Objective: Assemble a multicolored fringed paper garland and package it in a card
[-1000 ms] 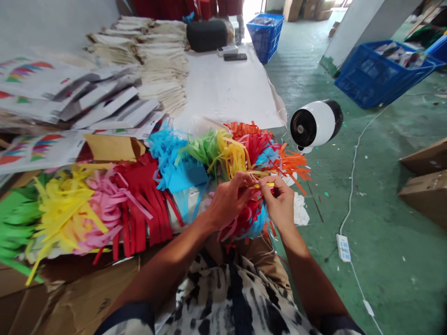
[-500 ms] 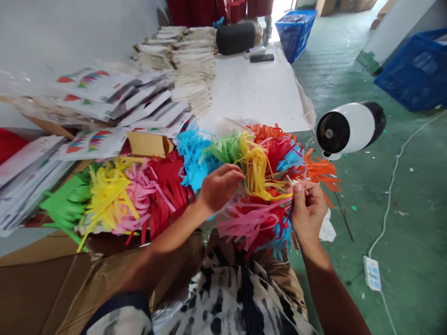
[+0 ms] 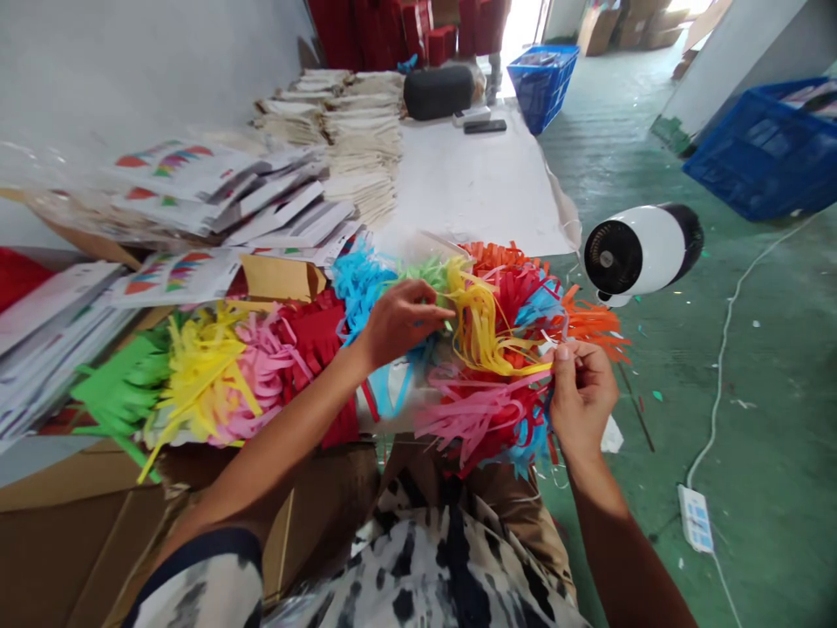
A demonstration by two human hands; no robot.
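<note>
Two bare hands are working apart from each other over a heap of paper tassels. The right hand (image 3: pixel 584 388) is pinching, thumb pressed against the bent index finger, and is gripping the end of the yellow tassel (image 3: pixel 480 324) where its strands are narrowing to a point. The left hand (image 3: pixel 400 324) is bringing thumb and fingertips close together near the light green tassel (image 3: pixel 428 272); a small pale speck is showing by the tips, but whether they are gripping anything is impossible to tell.

The yellow tassel is lying between the hands, its strands sagging in a curve toward the right one, while the pink tassel (image 3: pixel 461 417) is spreading just below it, nearer the person's lap. The left forearm (image 3: pixel 294 427) is slanting up from the lower left, wrist bent, palm turning inward. The right forearm (image 3: pixel 621 515) is rising from the lower right, with the back of the hand facing outward.

The right thumb and fingers are hiding the pinched end itself. Blur is softening the area below the left hand, and that forearm is covering part of the dark red fringe (image 3: pixel 317 336). The picture's right edge is cutting off a large blue crate (image 3: pixel 765 153).
</note>
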